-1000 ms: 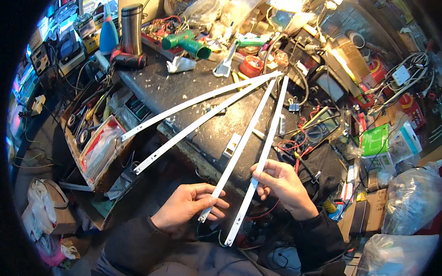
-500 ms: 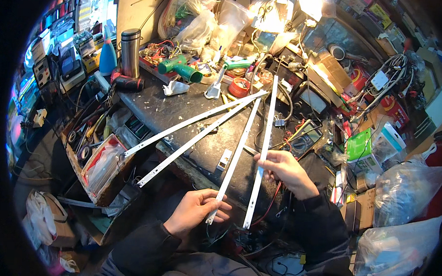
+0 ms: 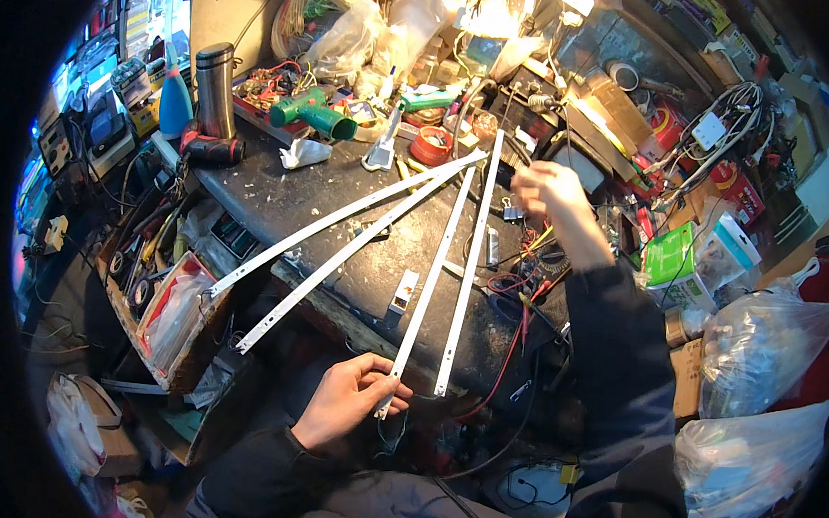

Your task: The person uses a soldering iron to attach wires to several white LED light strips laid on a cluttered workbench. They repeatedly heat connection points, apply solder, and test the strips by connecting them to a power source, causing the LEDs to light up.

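Four narrow white LED strips fan out over the dark workbench, their far ends close together. My left hand (image 3: 353,396) pinches the near end of the third LED strip (image 3: 429,301) from the left, at the bench's front edge. Just right of it lies the rightmost LED strip (image 3: 470,265), touched by neither hand. The two left strips, an outer one (image 3: 334,216) and an inner one (image 3: 350,265), overhang the front edge. My right hand (image 3: 555,198) is over the far right of the bench, near a binder clip (image 3: 512,209); motion blurs its fingers, so its hold is unclear.
A small white box (image 3: 403,291) lies between the strips. Behind are a red tape roll (image 3: 431,145), a green heat gun (image 3: 314,114) and a steel flask (image 3: 216,92). Red leads (image 3: 525,318) trail at right; an open tool drawer (image 3: 149,291) stands left.
My right hand has let go of the rightmost strip and moved away toward the far side of the bench. My left hand keeps its pinch. The whole view has shifted slightly.
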Demonstrator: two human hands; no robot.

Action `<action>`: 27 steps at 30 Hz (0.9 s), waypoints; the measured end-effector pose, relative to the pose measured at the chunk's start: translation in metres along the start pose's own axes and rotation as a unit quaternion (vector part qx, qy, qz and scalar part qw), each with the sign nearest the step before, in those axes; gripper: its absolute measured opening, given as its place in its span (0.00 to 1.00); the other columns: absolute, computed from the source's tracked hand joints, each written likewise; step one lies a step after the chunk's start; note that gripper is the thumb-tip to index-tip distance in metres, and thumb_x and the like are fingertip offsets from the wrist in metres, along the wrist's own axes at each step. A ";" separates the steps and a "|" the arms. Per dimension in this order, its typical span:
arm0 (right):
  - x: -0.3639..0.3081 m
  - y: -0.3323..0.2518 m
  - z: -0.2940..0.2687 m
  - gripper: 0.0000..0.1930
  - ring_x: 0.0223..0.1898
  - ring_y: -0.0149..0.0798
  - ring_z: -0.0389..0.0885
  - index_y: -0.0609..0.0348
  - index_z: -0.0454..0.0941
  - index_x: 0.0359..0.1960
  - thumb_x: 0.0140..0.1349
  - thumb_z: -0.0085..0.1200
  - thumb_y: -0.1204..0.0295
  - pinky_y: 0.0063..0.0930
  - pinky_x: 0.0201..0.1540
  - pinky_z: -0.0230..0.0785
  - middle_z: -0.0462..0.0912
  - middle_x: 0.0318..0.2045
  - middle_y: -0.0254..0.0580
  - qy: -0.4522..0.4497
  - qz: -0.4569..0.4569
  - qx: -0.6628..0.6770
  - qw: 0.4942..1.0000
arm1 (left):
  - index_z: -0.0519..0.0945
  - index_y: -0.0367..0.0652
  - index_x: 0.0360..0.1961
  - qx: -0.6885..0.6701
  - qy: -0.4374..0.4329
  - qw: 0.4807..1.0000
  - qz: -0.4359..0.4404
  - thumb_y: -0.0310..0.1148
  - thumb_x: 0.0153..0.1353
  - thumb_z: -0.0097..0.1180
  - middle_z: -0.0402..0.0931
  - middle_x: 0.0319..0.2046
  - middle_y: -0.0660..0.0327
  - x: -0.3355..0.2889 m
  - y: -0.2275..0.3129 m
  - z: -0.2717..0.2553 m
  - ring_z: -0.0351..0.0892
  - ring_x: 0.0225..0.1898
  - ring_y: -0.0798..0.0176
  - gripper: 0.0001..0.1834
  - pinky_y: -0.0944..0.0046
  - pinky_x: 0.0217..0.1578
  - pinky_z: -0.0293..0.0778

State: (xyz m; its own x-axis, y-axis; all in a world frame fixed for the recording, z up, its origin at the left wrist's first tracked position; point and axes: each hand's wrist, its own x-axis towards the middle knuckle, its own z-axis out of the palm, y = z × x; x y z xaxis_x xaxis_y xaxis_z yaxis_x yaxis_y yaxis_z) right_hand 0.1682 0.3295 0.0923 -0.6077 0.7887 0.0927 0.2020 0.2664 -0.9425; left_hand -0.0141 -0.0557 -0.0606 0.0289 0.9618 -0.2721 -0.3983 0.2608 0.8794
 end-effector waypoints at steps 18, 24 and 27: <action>0.163 0.001 -0.111 0.18 0.38 0.47 0.95 0.68 0.84 0.54 0.81 0.59 0.61 0.38 0.39 0.91 0.92 0.47 0.53 0.327 -0.117 -0.058 0.936 | 0.85 0.35 0.58 0.388 0.231 0.844 0.288 0.22 0.66 0.74 0.91 0.45 0.53 -0.016 0.024 0.012 0.93 0.47 0.54 0.20 0.59 0.48 0.87; -0.010 -0.065 -0.027 0.09 0.30 0.29 0.85 0.55 0.86 0.50 0.76 0.68 0.67 0.17 0.30 0.66 0.89 0.37 0.34 0.411 -0.224 0.023 0.883 | 0.81 0.38 0.57 0.580 0.108 0.733 0.338 0.31 0.57 0.76 0.80 0.51 0.57 -0.017 0.024 0.076 0.83 0.49 0.53 0.27 0.58 0.49 0.83; -0.089 -0.069 0.020 0.10 0.21 0.26 0.71 0.59 0.81 0.47 0.78 0.65 0.66 0.21 0.21 0.53 0.76 0.28 0.31 0.382 -0.249 0.109 0.883 | 0.80 0.39 0.53 0.622 0.091 0.729 0.270 0.30 0.59 0.76 0.79 0.49 0.55 0.008 0.017 0.084 0.84 0.46 0.49 0.24 0.52 0.48 0.82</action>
State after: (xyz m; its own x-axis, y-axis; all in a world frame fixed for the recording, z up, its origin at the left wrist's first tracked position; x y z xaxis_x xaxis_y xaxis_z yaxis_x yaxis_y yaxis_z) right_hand 0.1928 0.2298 0.1430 0.1325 0.7696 0.6246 -0.1480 0.6384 -0.7553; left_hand 0.0562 -0.0371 -0.0154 0.0093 0.9546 0.2976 0.8373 -0.1701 0.5196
